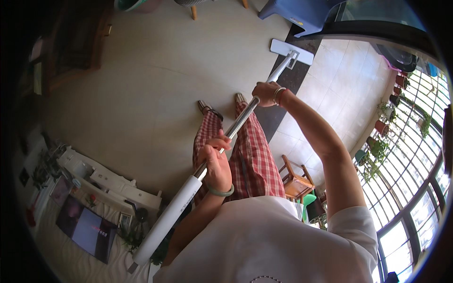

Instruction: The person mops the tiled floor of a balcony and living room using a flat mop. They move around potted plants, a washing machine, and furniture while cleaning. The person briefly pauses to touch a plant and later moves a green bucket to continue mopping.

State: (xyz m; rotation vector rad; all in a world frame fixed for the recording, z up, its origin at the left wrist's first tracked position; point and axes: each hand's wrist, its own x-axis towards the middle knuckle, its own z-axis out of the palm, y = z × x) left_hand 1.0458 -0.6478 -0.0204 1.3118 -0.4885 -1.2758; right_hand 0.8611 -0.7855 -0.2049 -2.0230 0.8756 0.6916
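A flat mop (239, 123) runs slantwise across my body, with a white upper tube and a shiny metal pole. Its white rectangular head (278, 46) rests on the dark floor strip, ahead and to the right. My right hand (268, 94), with bracelets at the wrist, is closed round the lower pole. Higher up, my left hand (217, 165) holds the metal pole just past the white tube, its fingers loosely curled. A green bangle (221, 191) circles that wrist. The white tube's end reaches past my left side.
A blue plastic stool (302, 14) stands close beyond the mop head. Potted plants (381, 127) line the barred window at right. A small wooden chair (297, 181) is by my right side. At left are a white cabinet (113, 188) and a television (87, 228).
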